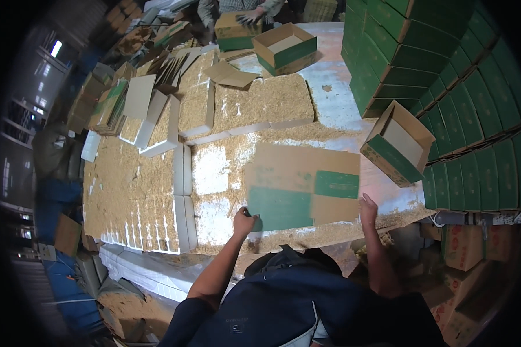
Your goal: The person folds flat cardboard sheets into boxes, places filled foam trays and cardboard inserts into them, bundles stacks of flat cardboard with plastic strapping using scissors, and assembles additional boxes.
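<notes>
From where I stand, I see a flat piece of brown and green cardboard (pixel 283 165) in front of the person, above the near part of the wide table (pixel 336 101). The left hand (pixel 246 221) is at its lower left corner, with the fingers and thumb closed together on the edge. The right hand (pixel 368 209) is at the right edge, with the fingers bent near the lower part of this side; whether they pinch the cardboard or only touch it, I cannot tell.

To the right of the cardboard there is an open box (pixel 391 159), tilted, with its inside visible. Behind it rises a high stack of green boxes (pixel 382 61). On the left, brown loose material (pixel 130 185) covers much of the table, and white strips (pixel 185 222) stand along its side. Several loose cardboard pieces (pixel 139 97) lean farther back. At the far end, another person (pixel 270 7) has a gloved hand (pixel 250 17) on a brown and green box (pixel 236 40), and a second open box (pixel 295 56) stands just beside it.
</notes>
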`<state>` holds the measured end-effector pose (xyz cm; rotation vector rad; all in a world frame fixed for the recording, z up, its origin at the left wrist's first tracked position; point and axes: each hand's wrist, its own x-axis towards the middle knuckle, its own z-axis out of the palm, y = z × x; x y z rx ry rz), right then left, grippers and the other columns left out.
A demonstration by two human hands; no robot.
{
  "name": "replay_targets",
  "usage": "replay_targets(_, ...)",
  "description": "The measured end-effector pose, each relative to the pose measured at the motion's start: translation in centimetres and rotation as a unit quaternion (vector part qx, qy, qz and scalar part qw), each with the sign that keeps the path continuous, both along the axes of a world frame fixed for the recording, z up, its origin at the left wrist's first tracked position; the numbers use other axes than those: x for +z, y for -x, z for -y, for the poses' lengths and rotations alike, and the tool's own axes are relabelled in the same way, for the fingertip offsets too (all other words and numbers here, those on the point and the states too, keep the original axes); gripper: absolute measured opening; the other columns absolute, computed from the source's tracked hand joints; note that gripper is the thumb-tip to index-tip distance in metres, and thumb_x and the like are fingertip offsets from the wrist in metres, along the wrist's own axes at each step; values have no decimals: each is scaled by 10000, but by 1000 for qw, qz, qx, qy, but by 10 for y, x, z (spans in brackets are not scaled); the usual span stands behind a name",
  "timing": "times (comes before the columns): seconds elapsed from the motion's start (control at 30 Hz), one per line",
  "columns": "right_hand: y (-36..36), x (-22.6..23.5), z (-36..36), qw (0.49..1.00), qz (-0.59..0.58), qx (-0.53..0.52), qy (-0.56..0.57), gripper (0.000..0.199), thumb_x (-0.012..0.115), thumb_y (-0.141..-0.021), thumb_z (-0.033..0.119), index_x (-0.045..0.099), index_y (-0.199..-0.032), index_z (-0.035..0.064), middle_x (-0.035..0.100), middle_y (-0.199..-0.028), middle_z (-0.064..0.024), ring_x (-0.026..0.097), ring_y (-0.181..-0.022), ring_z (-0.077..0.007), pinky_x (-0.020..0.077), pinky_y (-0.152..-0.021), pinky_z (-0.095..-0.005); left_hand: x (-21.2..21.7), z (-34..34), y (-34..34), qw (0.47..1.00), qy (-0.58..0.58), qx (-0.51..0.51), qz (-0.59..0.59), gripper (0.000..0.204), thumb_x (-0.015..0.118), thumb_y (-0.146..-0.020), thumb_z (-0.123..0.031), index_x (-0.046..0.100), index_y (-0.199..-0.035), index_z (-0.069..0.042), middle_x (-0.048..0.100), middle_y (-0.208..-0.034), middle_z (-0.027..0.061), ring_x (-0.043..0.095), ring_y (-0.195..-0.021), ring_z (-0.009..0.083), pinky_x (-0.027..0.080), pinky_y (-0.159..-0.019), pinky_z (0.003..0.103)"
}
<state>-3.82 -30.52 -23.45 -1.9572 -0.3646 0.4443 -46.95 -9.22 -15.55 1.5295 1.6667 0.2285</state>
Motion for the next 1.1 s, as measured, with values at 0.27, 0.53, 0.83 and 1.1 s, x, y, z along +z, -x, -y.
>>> replay_targets(0.27, 89, 86, -65, 952, 117, 181, 216, 381, 745, -714, 176, 672, -1061, 37, 644, -853, -223, 615, -903, -403, 509, -813, -458, -11, 4, 77, 996, -58, 73, 14, 281, 822, -697, -86, 624, -883, -10, 646, -738, 101, 632, -686, 248, 520, -678, 364)
replay_targets(0.53, 115, 85, -86, 950, 152, 191, 194, 337, 688, -678, 61, 716, -1014, 70, 660, -861, -218, 632, -896, -387, 518, -813, -443, 27, 3, 87, 991, -114, 74, -3, 314, 765, -757, -159, 728, -1019, 9, 683, -917, 194, 673, -822, 320, 535, -773, 395)
replay_targets(0.83, 116, 91, -91, 941, 284, 176, 50, 437, 637, -656, -56, 717, -1078, 24, 711, -913, -145, 698, -806, -279, 543, -751, -316, 51, -11, 111, 951, -94, 148, 257, 120, 746, -755, 73, 651, -826, 52, 577, -672, -11, 464, -603, 36, 418, -573, 197)
replay_targets(1.1, 101, 152, -94, 988, -80, 77, -107, 482, 573, -694, -181, 655, -1154, -64, 636, -887, -21, 599, -744, -74, 469, -653, -186, 87, -17, 131, 941, -151, 97, 287, 146, 756, -769, 43, 628, -828, 5, 570, -664, -9, 491, -619, 55, 429, -585, 222)
